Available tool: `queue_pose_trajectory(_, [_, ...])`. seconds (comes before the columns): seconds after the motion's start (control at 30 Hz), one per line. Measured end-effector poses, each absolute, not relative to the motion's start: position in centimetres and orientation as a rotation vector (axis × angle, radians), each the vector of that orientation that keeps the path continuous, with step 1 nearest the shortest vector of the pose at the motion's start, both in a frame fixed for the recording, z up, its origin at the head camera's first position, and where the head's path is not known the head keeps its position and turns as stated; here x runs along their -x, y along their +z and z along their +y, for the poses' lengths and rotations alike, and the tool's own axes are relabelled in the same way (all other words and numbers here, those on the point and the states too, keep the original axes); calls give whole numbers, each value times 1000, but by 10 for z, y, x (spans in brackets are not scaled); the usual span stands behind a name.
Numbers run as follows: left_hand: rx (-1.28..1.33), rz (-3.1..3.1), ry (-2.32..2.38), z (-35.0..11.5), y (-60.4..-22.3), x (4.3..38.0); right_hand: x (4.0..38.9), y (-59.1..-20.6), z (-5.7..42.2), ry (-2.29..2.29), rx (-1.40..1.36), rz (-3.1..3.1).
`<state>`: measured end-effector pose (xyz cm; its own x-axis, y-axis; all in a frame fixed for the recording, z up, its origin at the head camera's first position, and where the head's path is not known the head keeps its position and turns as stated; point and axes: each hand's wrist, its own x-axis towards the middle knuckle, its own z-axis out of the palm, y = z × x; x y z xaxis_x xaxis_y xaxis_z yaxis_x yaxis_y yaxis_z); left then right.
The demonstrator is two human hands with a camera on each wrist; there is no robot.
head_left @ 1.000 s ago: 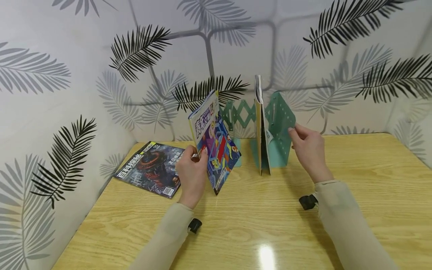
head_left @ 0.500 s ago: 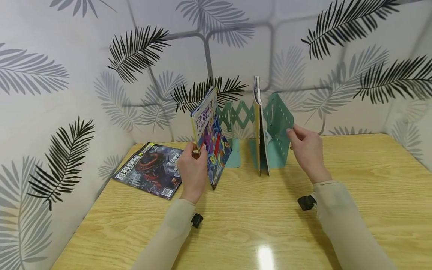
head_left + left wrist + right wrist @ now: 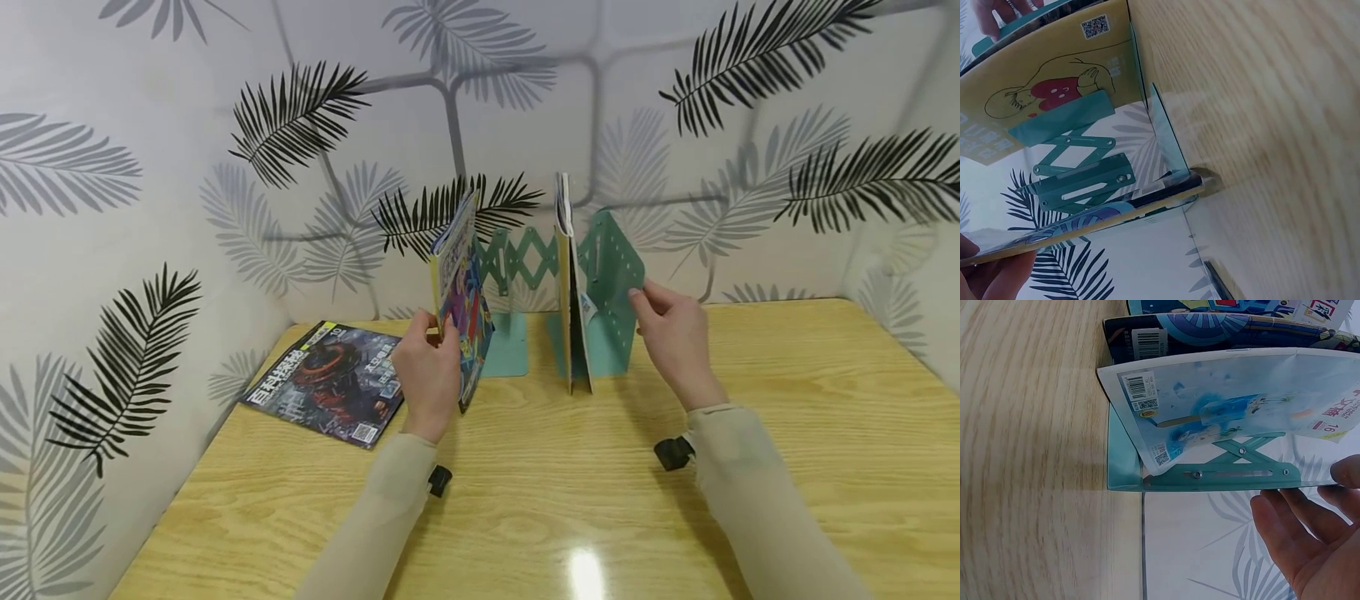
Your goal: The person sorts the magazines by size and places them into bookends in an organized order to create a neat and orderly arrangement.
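My left hand (image 3: 427, 379) pinches a colourful magazine (image 3: 468, 312) by its near edge, thumb on the cover side. It stands nearly edge-on, leaning slightly, beside the left base plate (image 3: 506, 346) of a green expandable bookend. In the left wrist view, the magazine's lower corner (image 3: 1194, 181) is right at that plate. My right hand (image 3: 675, 342) pinches the bookend's right end panel (image 3: 618, 283) between thumb and fingers. Between the two ends stand magazines, one with a yellow cover (image 3: 1063, 87), another with a pale blue one (image 3: 1210, 403) tilted toward the right panel.
Another magazine (image 3: 326, 383), dark with a red machine on its cover, lies flat at the left of the wooden table (image 3: 525, 500). Behind the bookend's lattice (image 3: 531, 258) rises a wall covering with leaf prints (image 3: 525, 133). Black cameras sit at both wrists.
The magazine in my left hand has turned more edge-on to the head view, its lower corner moving back and left toward the bookend's left end. My right hand keeps its grip on the right panel.
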<state>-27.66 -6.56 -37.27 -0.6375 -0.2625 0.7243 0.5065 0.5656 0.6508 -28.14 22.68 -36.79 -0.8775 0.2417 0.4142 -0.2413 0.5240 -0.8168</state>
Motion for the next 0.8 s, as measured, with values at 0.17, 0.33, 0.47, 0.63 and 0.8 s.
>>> queue_pose_trajectory(0.17, [175,-1955,-1145,-64,-375,281,283,-370,225,1327,1,-2278])
queue_pose_trajectory(0.33, [169,-1940,-1166,-62,-377,285,283,-372,226,1307,11,-2283])
queue_pose_trajectory(0.47, [158,-1918,-1176,-60,-379,289,284,-374,226,1315,9,-2285])
queue_pose_trajectory(0.63, [148,-1901,-1179,-58,-378,293,284,-374,226,1327,9,-2273])
queue_pose_trajectory(0.8, [139,-1912,-1185,-56,-378,297,285,-372,228,1307,14,-2268])
